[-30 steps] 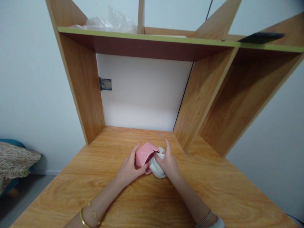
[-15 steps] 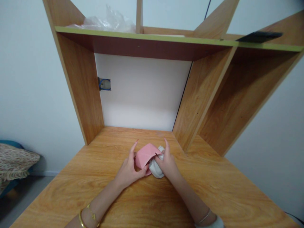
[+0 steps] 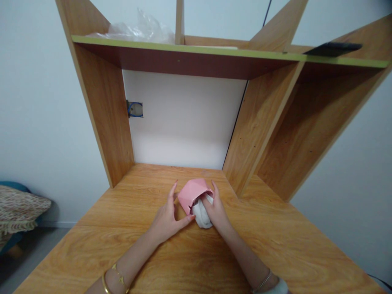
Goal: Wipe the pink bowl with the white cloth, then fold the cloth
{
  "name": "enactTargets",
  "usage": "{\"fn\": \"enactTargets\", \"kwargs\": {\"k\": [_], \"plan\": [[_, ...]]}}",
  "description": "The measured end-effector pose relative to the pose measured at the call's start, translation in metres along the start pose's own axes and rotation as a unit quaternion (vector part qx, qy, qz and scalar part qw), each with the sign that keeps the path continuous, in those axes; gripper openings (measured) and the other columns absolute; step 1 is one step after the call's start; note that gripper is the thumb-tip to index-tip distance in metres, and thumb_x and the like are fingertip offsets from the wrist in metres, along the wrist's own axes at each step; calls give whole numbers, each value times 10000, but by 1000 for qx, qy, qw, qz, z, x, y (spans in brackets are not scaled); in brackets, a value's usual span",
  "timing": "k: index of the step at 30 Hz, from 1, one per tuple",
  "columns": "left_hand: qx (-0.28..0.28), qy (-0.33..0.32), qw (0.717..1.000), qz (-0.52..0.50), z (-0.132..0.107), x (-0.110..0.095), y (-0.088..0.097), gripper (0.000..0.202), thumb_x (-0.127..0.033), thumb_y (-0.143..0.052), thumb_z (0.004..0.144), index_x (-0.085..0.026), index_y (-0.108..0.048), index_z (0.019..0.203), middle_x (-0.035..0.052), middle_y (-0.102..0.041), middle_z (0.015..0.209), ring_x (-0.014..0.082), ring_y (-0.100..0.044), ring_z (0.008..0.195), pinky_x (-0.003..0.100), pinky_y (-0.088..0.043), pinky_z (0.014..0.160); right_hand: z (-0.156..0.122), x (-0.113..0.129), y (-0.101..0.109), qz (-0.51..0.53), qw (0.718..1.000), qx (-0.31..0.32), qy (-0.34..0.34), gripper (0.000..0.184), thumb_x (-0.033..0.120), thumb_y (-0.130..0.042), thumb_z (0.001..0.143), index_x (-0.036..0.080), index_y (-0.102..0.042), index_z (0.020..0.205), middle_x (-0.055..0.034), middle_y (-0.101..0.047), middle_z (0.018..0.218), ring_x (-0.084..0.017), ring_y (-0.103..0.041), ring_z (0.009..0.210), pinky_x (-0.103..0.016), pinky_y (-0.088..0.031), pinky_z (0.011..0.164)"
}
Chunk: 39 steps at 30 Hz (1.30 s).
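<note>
A pink faceted cup [image 3: 192,192] lies tilted on the wooden desk [image 3: 196,253], its mouth toward me. A white cloth [image 3: 201,213] is stuffed partly into that mouth. My right hand [image 3: 217,206] is closed on the cloth and presses it into the cup. My left hand [image 3: 168,219] rests beside the cup on its left, fingers spread, thumb reaching under the cup's lower edge.
The desk has a wooden hutch: a left upright panel [image 3: 105,110], a green-edged shelf [image 3: 183,48] with crumpled clear plastic [image 3: 141,28], and a dark flat object [image 3: 332,49] on the right. A patterned cloth [image 3: 18,206] lies at far left.
The cup has turned upward and moved slightly away from me. My left hand has loosened from it and opened. My right hand has pushed the cloth further in.
</note>
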<state>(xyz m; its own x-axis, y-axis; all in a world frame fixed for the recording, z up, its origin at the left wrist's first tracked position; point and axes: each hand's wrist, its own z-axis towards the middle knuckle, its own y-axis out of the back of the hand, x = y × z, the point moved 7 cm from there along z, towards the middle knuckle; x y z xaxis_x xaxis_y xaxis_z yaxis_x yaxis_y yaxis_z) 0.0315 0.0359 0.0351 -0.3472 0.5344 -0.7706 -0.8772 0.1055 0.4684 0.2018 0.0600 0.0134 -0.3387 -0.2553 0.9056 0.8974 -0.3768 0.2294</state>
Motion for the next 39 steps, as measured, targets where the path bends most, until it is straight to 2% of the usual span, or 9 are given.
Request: {"fn": "enactTargets", "kwargs": {"k": [3, 6, 9, 15, 20, 24, 32, 36, 39], "plan": [[21, -24, 999, -7, -2, -4, -6, 823, -352, -588, 753, -182, -52, 1354, 150, -408, 1278, 259, -476, 1082, 382, -385, 891, 0, -6, -10, 75, 996, 42, -19, 715, 357, -501, 748, 164, -151, 1341, -116, -553, 1122, -199, -553, 990, -357, -423, 857], [30, -6, 999, -8, -3, -2, -9, 773, -336, -560, 766, -155, -75, 1340, 132, -506, 1154, 216, -552, 942, 336, -445, 800, -1, -5, -13, 74, 995, 58, -18, 760, 332, -547, 703, 161, -160, 1334, -95, -587, 1048, -199, -572, 938, -343, -444, 815], [28, 18, 999, -1, -2, 0, -7, 734, -318, -548, 764, -149, -113, 1330, 93, -567, 1024, 176, -586, 781, 298, -474, 703, -1, 0, -6, 1, 999, 42, -12, 770, 314, -566, 673, 136, -196, 1324, -79, -613, 955, -202, -594, 850, -325, -459, 746], [4, -2, 999, 41, 0, -4, 0, 734, -307, -602, 690, -173, -226, 1306, 114, -503, 1192, 237, -516, 1029, 347, -411, 872, -1, 14, 11, -185, 983, 8, -1, 737, 359, -517, 720, 159, -179, 1344, 17, -575, 627, -185, -575, 553, -249, -401, 488], [7, 12, 998, 57, 0, -1, 0, 703, -300, -582, 698, -171, -250, 1304, 100, -557, 1132, 227, -565, 956, 335, -451, 815, -3, 26, 15, -298, 953, -17, 61, 710, 365, -494, 742, 232, -163, 1357, 22, -580, 656, -193, -587, 577, -242, -373, 501], [16, 6, 996, 87, -1, -2, -1, 690, -345, -595, 673, -186, -314, 1283, 91, -553, 1158, 246, -551, 998, 339, -435, 851, -7, 32, 12, -337, 936, -12, 103, 737, 366, -496, 736, 214, -147, 1367, -13, -610, 749, -206, -604, 635, -260, -395, 548], [32, 33, 993, 110, -1, 0, -2, 693, -419, -591, 668, -208, -341, 1279, 76, -595, 1096, 252, -586, 928, 346, -453, 811, -4, 17, 6, -317, 947, 22, 38, 782, 396, -513, 724, 181, -123, 1366, -51, -623, 816, -233, -610, 717, -286, -405, 590], [35, 33, 992, 115, 0, 0, -2, 672, -414, -567, 691, -187, -341, 1281, 89, -599, 1083, 256, -585, 926, 352, -451, 808, -2, 8, 2, -245, 969, 36, 20, 738, 404, -528, 709, 172, -212, 1334, -36, -607, 785, -217, -596, 712, -277, -413, 587], [24, 40, 993, 106, 0, 3, -1, 651, -382, -564, 696, -190, -346, 1279, 83, -600, 1079, 245, -579, 940, 335, -446, 815, -1, 5, -2, -168, 984, 43, 32, 756, 372, -547, 687, 162, -199, 1325, -21, -585, 800, -193, -580, 705, -282, -432, 617]]}}
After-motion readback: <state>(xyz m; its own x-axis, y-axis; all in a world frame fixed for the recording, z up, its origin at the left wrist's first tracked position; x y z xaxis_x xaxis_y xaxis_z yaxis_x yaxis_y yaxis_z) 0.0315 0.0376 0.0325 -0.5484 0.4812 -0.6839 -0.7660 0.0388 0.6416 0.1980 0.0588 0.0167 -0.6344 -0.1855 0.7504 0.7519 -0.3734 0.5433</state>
